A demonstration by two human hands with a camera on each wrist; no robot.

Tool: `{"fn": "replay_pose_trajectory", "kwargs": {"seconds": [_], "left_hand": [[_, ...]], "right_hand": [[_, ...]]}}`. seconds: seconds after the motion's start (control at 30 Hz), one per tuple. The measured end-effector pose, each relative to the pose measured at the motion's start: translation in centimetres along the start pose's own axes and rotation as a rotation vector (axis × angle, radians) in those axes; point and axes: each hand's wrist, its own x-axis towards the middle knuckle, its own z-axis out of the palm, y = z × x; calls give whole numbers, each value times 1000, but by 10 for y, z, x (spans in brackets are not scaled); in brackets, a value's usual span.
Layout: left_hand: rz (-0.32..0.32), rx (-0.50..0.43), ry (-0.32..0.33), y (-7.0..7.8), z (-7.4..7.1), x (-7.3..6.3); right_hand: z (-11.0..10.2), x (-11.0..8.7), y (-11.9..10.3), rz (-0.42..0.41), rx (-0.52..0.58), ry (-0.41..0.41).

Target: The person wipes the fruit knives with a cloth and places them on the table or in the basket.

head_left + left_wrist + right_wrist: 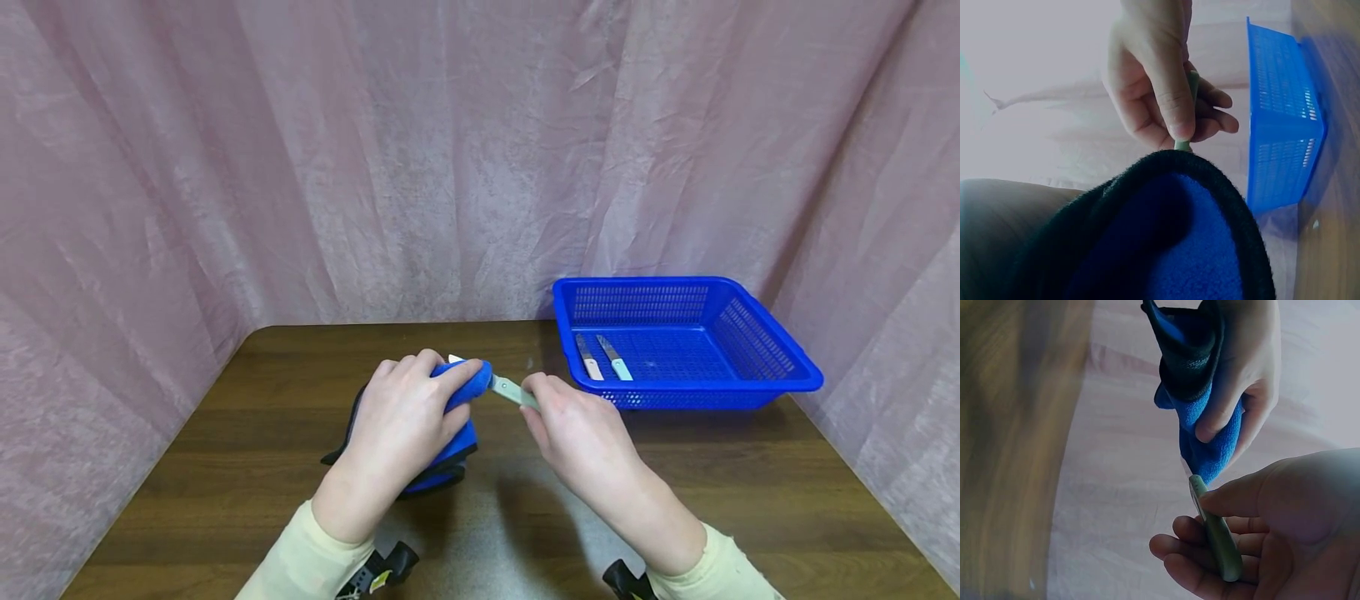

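My left hand (408, 408) grips a blue cloth (467, 437) with black edging, which is folded over the blade of a knife. The thumb and fingers press the cloth from both sides, and most of the blade is hidden inside it. A small pale tip pokes out past the cloth's far side in the head view. My right hand (581, 429) holds the knife's pale green handle (1219, 544), the thumb on top and the fingers beneath. Loose folds of the cloth (1191, 381) hang from the left hand in the right wrist view.
A blue plastic basket (750, 386) stands at the back right of the wooden table (247, 467). Inside, at its left end, lie a pink-handled knife (592, 367) and a light green-handled knife (619, 367). A pink curtain (420, 167) hangs behind and at both sides.
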Motion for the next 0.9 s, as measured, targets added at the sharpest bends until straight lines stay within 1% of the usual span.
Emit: {"fn": "replay_pose_trajectory", "kwargs": {"seconds": [0.17, 0.53, 0.9], "left_hand": [[-23, 3, 0, -3, -1, 1], [-44, 6, 12, -9, -3, 0], [-85, -11, -3, -17, -5, -1]], "right_hand": [[-1, 0, 1, -9, -1, 16], [-4, 0, 0, -2, 4, -3], [-4, -1, 1, -10, -3, 9]]}}
